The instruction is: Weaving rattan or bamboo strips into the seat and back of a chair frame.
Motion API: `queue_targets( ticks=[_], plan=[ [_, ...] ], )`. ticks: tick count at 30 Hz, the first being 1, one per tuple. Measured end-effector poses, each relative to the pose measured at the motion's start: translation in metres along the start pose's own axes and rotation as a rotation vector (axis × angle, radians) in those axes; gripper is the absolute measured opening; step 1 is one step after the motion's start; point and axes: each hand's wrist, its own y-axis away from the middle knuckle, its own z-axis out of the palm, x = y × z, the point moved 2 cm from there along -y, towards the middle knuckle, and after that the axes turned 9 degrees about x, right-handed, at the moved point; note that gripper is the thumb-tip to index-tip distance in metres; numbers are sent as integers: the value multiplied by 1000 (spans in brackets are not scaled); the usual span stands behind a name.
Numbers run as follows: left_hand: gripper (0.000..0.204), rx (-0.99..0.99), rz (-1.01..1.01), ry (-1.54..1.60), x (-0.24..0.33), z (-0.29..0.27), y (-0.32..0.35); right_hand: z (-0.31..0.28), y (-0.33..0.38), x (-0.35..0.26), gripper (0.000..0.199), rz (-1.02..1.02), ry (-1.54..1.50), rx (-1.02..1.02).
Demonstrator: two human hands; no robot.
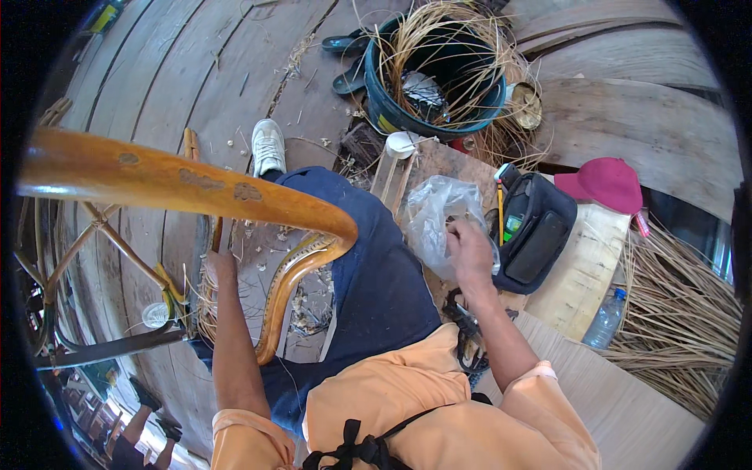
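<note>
A varnished rattan chair frame (211,188) stretches across my left side, its curved arm bending down near my knee. My left hand (222,268) is closed around an upright rattan pole (217,233) under that arm; its fingertips are partly hidden. My right hand (470,249) is at the mouth of a clear plastic bag (429,210), fingers bent and drawn together. What they pinch, if anything, cannot be made out. Beside the bag stands an unzipped dark pouch (537,235) with a yellow pencil (500,211) at its edge.
A green bucket (384,98) of rattan strips stands ahead, near dark sandals (348,77). A white cup (402,144) sits on the board. To the right are a maroon cap (603,185), a plastic bottle (605,319) and a rattan bundle (681,313). Another person's legs (141,423) show lower left.
</note>
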Motion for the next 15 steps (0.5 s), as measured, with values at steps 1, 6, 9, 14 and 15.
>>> queue_targets(
  ticks=[1,6,9,14,15],
  plan=[
    [34,4,-6,0,-3,2,0,-3,0,1,14,-6,-3,-2],
    [35,26,-278,622,12,-16,15,-15,8,15,16,388,-534,-86],
    [29,178,-450,1007,-11,17,10,-19,12,3,11,420,-666,-97],
    [24,117,-608,975,6,4,13,-23,17,11,11,430,-693,4],
    [24,123,-617,980,2,7,10,-24,17,9,12,423,-697,9]
  ],
)
